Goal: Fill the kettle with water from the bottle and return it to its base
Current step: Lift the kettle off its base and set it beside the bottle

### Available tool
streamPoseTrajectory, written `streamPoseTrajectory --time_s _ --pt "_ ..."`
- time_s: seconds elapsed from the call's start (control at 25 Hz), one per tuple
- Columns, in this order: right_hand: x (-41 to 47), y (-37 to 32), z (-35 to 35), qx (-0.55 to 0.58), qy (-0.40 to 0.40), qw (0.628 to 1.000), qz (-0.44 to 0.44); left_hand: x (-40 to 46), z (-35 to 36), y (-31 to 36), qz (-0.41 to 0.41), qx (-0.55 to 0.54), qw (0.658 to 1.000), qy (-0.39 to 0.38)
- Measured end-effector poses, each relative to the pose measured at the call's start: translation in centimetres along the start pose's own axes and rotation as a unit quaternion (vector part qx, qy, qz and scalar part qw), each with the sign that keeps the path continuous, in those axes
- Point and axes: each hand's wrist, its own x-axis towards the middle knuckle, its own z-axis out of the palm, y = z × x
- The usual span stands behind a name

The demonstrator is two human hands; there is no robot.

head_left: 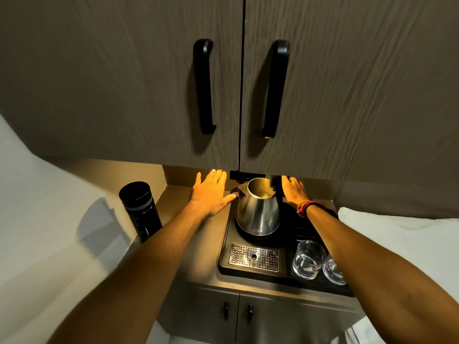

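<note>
Neither hand grips anything. The left hand [210, 192] is spread flat with its fingers apart, hovering above the countertop [178, 209] just left of the kettle [257, 209], the thumb reaching toward the spout without clearly touching it. The right hand [294, 192] is open too, fingers extended, right behind the kettle's black handle [277, 192]; whether it touches the handle cannot be told. Red and black bands [309, 208] circle the right wrist.

The steel kettle sits upright on its round black base [250, 235] at the back left part of a black tray [224, 259], its lid raised so the inside shows. At the tray's front left edge lies a perforated metal drip grille [253, 256], and at the front right corner stand two clear glasses [309, 259], side by side, the right one partly hidden by the forearm.

A dark cylindrical bottle [140, 211] with its cap on stands upright at the left edge of the countertop, well apart from the tray. Above hang two closed cabinet doors [124, 83] with black handles; a light under them glows on the hands and kettle.
</note>
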Motion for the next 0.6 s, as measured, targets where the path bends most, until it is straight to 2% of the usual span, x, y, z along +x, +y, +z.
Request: streamPoseTrajectory --time_s 0.24,0.4,0.52,0.6 --pt "0.9 1.5 0.2 0.051 -0.001 0.999 -0.004 -0.2 -0.5 -2.2 -0.025 0.015 1.0 -0.001" --pt "1.3 1.2 0.6 0.107 0.045 0.993 -0.017 -0.8 -1.9 -3.1 -0.032 0.019 0.999 -0.011" --pt "0.8 0.0 0.4 0.055 0.019 0.998 0.002 -1.1 -3.6 -3.7 -0.048 -0.002 0.999 0.01" --pt "1.1 -0.9 0.8 0.012 0.024 0.999 -0.017 -1.6 -4.4 -4.6 -0.059 -0.017 0.997 0.037"
